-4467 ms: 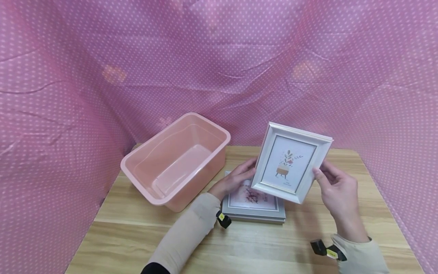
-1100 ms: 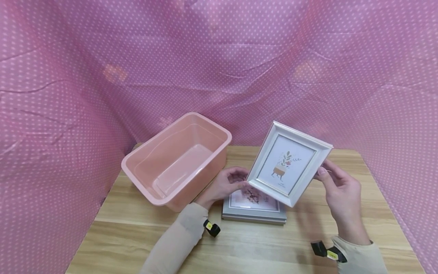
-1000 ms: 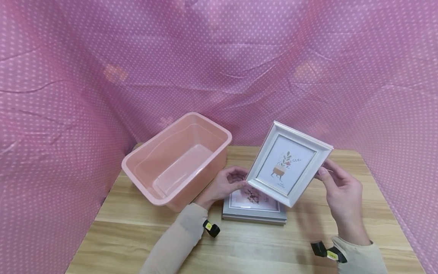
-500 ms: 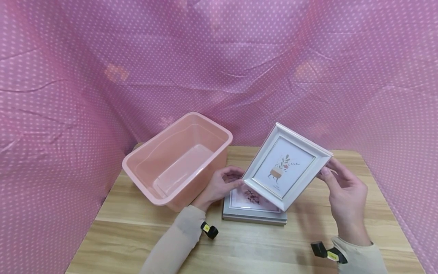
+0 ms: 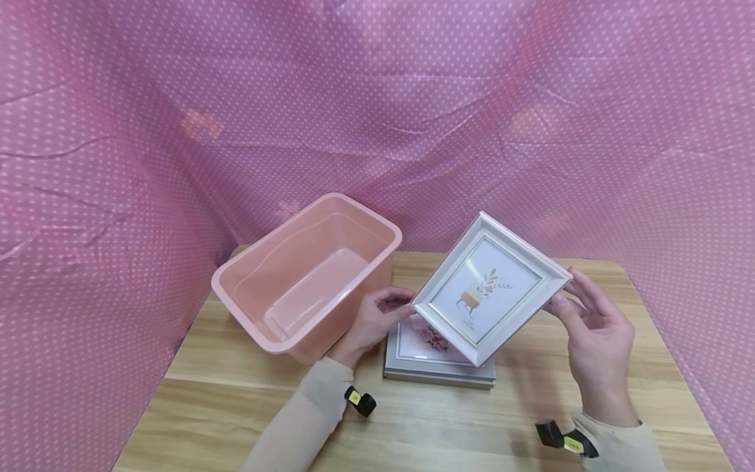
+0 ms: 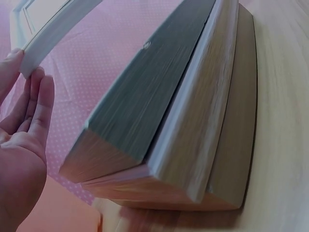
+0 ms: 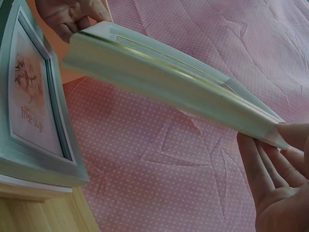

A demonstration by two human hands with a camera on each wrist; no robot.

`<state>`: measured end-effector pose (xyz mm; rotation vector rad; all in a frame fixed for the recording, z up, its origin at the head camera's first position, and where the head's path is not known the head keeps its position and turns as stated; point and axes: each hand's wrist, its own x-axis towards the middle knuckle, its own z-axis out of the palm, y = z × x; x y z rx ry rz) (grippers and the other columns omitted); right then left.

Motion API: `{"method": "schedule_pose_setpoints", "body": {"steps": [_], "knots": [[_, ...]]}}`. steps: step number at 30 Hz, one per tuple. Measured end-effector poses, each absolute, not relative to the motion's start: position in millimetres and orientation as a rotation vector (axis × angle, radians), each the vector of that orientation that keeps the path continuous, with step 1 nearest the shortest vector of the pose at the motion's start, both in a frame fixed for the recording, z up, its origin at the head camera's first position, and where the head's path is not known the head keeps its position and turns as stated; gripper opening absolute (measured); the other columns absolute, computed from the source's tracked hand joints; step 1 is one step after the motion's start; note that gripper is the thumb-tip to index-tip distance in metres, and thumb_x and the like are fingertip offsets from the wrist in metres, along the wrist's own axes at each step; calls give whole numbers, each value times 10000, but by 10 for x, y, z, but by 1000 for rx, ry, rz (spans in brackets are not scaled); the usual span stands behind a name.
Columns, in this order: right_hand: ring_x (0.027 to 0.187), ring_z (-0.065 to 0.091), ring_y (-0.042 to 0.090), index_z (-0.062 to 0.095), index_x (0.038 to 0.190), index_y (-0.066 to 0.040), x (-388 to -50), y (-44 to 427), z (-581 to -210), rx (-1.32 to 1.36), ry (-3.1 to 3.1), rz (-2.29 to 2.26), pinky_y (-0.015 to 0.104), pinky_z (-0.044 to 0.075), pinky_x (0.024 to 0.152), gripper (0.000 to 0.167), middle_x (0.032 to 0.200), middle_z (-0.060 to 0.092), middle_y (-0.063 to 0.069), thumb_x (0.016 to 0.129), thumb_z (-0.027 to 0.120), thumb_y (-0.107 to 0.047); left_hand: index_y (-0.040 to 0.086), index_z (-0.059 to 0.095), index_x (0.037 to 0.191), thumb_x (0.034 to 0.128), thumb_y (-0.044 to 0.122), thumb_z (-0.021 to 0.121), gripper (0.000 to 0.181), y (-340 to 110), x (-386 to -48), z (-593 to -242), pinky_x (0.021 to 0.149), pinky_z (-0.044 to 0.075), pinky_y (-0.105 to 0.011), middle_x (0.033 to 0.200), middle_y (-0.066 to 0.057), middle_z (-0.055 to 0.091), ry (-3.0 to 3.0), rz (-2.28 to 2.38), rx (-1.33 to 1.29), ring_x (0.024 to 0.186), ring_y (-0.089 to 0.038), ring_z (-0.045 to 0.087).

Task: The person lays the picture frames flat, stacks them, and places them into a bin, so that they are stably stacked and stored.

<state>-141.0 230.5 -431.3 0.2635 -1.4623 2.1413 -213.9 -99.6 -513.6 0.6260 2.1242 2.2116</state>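
A white picture frame (image 5: 451, 282) with a potted-plant print is held tilted in the air, one corner pointing down. My left hand (image 5: 377, 320) pinches its left corner between thumb and fingers; the left wrist view shows the same hand (image 6: 24, 140) at that corner. At the opposite corner my right hand (image 5: 598, 341) grips the frame, thumb in front and fingers behind. Beneath it lies a stack of frames, the top one a grey picture frame (image 5: 439, 371) with a pink blossom print, partly hidden by the white one. In the right wrist view the grey frame (image 7: 67, 164) shows some lettering.
A pink plastic bin (image 5: 307, 341) stands on the left of the wooden table (image 5: 425, 426), just beyond my left forearm. Its visible inside holds nothing. Pink polka-dot cloth (image 5: 377, 118) hangs behind the table and along both sides.
The white picture frame has turned clockwise, its left corner shifting left and its lowest corner moving down and left. My left hand has moved left with it; my right hand has shifted slightly right.
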Motion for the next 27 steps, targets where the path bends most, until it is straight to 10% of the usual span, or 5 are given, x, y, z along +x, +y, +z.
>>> {"method": "schedule_pose_setpoints", "body": {"steps": [18,27], "knots": [[1058,814,273,528,1349,288,-1367,2288,-4453,344,-1324,2223,378,665,896,447,1292,753,232,907,532,347,-235,627,1227,970,-51,722,330,-980,-2084,-5113,899,629,-193,1027,56,796,1983,2370,423,931,-70,764],[983,821,304,520,1335,305,-1352,2275,-4514,429,-1245,2263,409,666,894,461,1360,703,297,884,492,391,-242,580,1283,986,-95,664,342,-939,-2056,-5047,921,660,-251,982,73,794,1833,2470,243,910,-93,793]]}}
